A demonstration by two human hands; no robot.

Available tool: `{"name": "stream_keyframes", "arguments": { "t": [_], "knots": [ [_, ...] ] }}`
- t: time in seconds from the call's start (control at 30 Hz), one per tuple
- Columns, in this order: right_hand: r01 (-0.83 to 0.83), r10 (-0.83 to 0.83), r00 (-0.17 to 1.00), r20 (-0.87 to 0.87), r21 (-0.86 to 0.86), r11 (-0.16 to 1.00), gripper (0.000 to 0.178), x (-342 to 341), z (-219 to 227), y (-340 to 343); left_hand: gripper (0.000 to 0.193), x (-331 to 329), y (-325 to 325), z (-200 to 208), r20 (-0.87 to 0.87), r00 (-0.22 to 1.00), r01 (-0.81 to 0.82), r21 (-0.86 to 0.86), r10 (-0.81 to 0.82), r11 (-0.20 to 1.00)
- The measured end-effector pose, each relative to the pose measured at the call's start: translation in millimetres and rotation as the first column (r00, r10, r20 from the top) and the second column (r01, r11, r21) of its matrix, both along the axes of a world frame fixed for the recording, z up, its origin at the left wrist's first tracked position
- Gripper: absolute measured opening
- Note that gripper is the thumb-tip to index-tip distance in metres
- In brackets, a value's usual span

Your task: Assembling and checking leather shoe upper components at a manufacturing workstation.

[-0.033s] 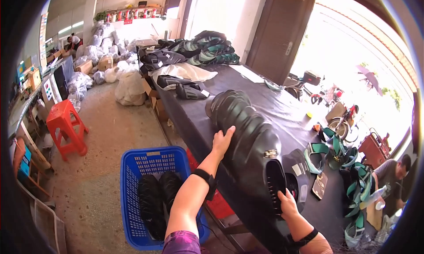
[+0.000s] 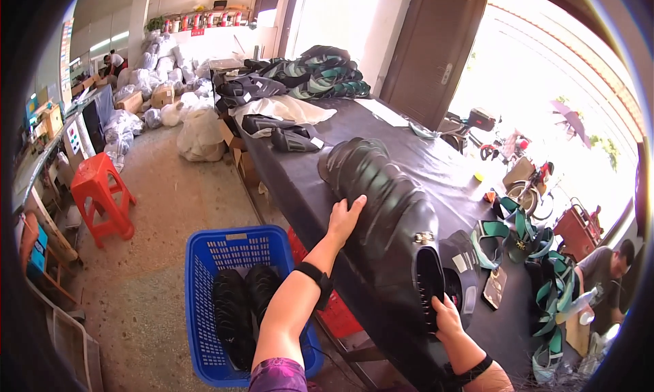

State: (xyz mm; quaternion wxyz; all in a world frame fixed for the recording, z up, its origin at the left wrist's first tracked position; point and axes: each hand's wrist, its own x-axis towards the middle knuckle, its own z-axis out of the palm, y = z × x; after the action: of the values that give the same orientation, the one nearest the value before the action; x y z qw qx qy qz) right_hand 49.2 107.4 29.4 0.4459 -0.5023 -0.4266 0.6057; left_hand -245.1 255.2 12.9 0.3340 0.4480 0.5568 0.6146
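Observation:
A long row of black shoe uppers (image 2: 388, 201), nested one into another, lies along the dark-covered table (image 2: 306, 187). The nearest upper carries a gold metal ornament (image 2: 424, 238) beside its long opening. My left hand (image 2: 346, 218) is closed on the left side of the row, thumb on top and fingers hidden underneath. At the near end, my right hand (image 2: 448, 318) grips the rim of the opening, its thumb over the edge. More black uppers with pale labels (image 2: 463, 262) lie just right of the row.
Left of the table, a blue basket (image 2: 238, 237) on the floor holds black uppers (image 2: 233, 317). Green-lined uppers (image 2: 558, 276) line the table's right side, with a person (image 2: 603, 276) beyond. Farther off are a red stool (image 2: 102, 181), piled bags (image 2: 163, 68) and heaped uppers (image 2: 327, 75).
The row of uppers has shifted slightly to the right, both hands moving with it and keeping their holds.

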Motion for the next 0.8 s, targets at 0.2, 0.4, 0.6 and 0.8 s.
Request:
{"name": "stream_keyframes", "arguments": {
  "t": [0.2, 0.4, 0.6, 0.8],
  "knots": [
    [0.046, -0.053, 0.997, -0.047, -0.137, 0.989, 0.020, -5, 6, -1, 0.050, -14, 51, -12, 0.571, 0.778, -0.252, -0.102, 0.264, 0.962],
    [0.051, -0.059, 0.997, -0.044, -0.174, 0.983, 0.024, 5, 4, 0, 0.082, -19, 76, -11, 0.854, 0.468, 0.143, 0.180, -0.227, 0.973],
    [0.029, -0.073, 0.987, -0.142, -0.292, 0.956, 0.021, 3, 8, -1, 0.081, -33, 88, -8, 0.788, 0.592, 0.317, -0.038, -0.167, 0.948],
    [0.075, -0.120, 0.981, -0.150, -0.278, 0.958, 0.021, 14, 5, 0, 0.069, -3, 71, 29, 0.784, 0.495, 0.399, 0.180, -0.376, 0.899]
  ]
}}
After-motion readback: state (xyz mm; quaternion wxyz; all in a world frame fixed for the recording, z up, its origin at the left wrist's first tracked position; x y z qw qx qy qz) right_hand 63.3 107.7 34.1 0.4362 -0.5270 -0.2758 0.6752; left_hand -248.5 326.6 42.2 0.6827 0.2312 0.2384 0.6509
